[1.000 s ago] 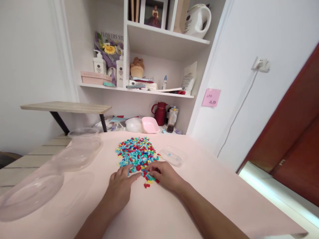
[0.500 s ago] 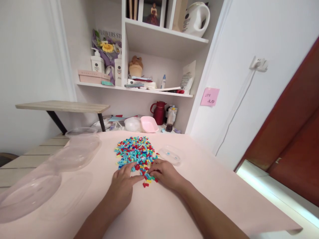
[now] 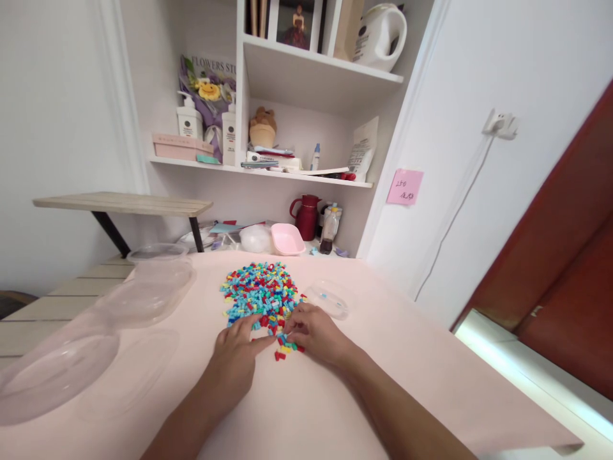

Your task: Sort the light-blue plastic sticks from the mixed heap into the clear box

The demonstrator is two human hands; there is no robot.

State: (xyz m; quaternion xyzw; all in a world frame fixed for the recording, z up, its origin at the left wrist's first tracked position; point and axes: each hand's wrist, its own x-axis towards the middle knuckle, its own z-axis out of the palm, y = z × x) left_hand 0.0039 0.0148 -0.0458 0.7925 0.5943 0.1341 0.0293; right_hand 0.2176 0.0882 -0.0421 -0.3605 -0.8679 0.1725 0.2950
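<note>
A heap of small toy building bricks (image 3: 261, 291), mixed in blue, red, yellow and green, lies on the pink tabletop. At its near left edge rests my left hand (image 3: 235, 351), thumb and index finger spread apart, with no brick gripped. My right hand (image 3: 316, 332) is at the near right edge, its thumb and fingers brought together over several loose bricks (image 3: 286, 346). Whatever is between those fingertips is too small to make out. Behind my right hand stands a clear plastic tray (image 3: 340, 310) holding a few light-blue bricks.
More clear plastic containers (image 3: 143, 294) line the table's left side, beside a small wooden shelf (image 3: 124, 203). At the back are a pink basin (image 3: 287, 239), a dark red jug (image 3: 306, 217) and a bottle (image 3: 329, 230). White shelving (image 3: 306, 176) rises behind.
My right fingertips have shifted slightly among the loose bricks. My left hand stays nearly in place, and the view has tilted a little.
</note>
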